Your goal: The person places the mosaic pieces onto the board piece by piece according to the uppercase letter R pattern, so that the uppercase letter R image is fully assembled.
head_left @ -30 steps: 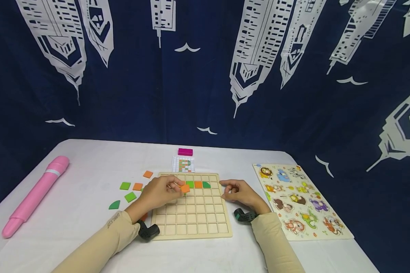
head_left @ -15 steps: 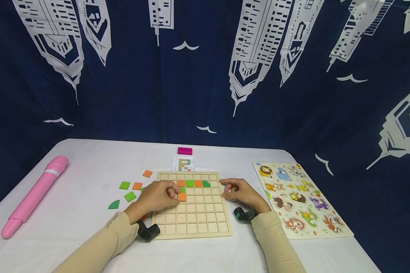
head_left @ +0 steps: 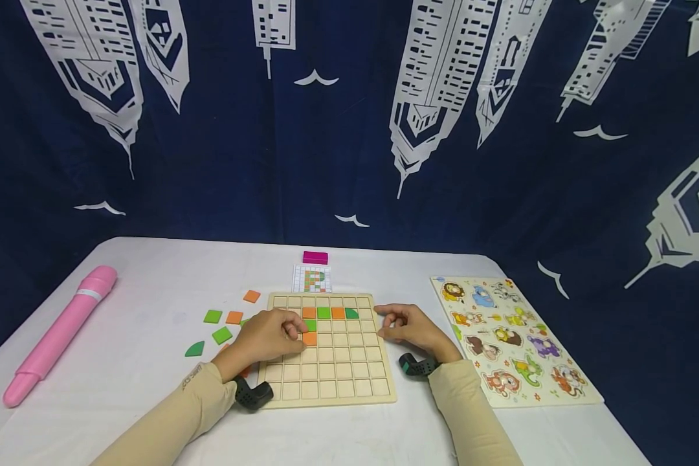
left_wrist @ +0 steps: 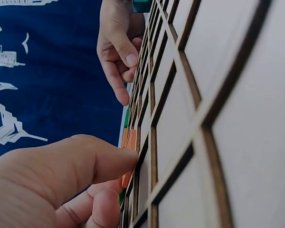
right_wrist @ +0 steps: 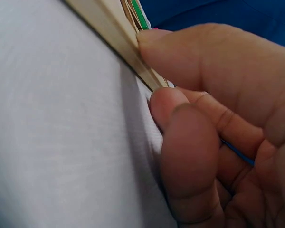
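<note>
A wooden grid board (head_left: 326, 391) lies on the table. Colored tiles form a row near its top, with a green tile (head_left: 310, 325) below the row's left end. Under that sits a square orange tile (head_left: 310, 338) in its cell. My left hand (head_left: 268, 336) has thumb and index finger curled at this tile's left side, pinching it; the left wrist view shows the thumb (left_wrist: 116, 164) against an orange tile. At the board's right edge, my right hand (head_left: 409, 330) grips the rim between thumb (right_wrist: 175, 52) and fingers, as the right wrist view shows.
Loose green and orange tiles (head_left: 222, 335) lie left of the board, some partly behind the left arm. A pattern card (head_left: 312, 279) and a magenta block (head_left: 316, 257) are beyond it. An animal puzzle board (head_left: 512, 343) lies right, a pink cylinder (head_left: 61, 336) far left.
My left hand has brought the orange tile down and slightly toward me, into the cell below the green one. The right hand has stayed at the board's edge.
</note>
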The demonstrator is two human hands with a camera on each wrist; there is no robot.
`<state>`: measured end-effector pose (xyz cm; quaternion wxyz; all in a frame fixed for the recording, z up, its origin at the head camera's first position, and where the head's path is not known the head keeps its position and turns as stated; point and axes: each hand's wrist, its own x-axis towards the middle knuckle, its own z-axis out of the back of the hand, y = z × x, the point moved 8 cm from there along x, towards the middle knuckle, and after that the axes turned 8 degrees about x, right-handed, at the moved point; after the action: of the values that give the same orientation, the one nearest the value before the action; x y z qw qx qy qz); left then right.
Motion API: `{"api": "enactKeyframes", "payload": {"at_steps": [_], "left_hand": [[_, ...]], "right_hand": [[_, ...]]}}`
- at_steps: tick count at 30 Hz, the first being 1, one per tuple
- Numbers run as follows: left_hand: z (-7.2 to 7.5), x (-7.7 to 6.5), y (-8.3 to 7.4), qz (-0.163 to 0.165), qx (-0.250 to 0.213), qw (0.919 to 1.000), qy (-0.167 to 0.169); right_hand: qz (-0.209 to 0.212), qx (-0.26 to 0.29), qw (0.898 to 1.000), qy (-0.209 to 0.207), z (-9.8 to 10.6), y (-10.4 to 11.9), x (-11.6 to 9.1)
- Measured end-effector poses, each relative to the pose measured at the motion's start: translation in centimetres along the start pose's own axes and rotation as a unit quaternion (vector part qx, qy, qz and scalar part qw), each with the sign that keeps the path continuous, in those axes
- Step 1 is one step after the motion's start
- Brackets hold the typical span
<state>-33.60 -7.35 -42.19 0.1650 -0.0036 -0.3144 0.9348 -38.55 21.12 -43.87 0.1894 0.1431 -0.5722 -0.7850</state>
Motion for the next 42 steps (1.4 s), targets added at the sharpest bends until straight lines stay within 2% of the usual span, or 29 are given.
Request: {"api": "enactKeyframes", "payload": {"at_steps": [13, 21, 27, 29, 33, 37, 42], "left_hand": [[0.1, -0.1, -0.1, -0.009, -0.013, 0.9999, -0.005], [0.9, -0.1, -0.5, -0.055, -0.074, 0.9958, 0.000], [3.0, -0.1, -0.4, -0.095, -0.097, 0.9907, -0.011], [4.2, -0.2, 0.2, -0.093, -0.094, 0.9909, -0.024], [6.6, -0.4, 2.1, -0.067, -0.090, 0.9926, -0.046], [8.5, -0.7, 4.9, -0.035, -0.097, 0.9936, -0.045], [10.3, -1.3, 9.2, 0.021, -0.114, 0.9925, -0.040]], "right_hand": [[-0.005, 0.001, 1.000, -0.004, -0.1, 0.3, -0.1], [0.009, 0.001, 1.000, 0.006, -0.3, 0.3, -0.2], [0.007, -0.005, 1.000, -0.002, -0.1, 0.3, -0.2], [0.005, -0.008, 1.000, -0.003, -0.2, 0.3, -0.1], [0.004, -0.007, 1.000, -0.003, -0.2, 0.3, -0.2], [0.005, -0.004, 1.000, -0.001, -0.3, 0.4, -0.2], [0.005, -0.002, 1.000, 0.000, -0.3, 0.2, -0.2]]}}
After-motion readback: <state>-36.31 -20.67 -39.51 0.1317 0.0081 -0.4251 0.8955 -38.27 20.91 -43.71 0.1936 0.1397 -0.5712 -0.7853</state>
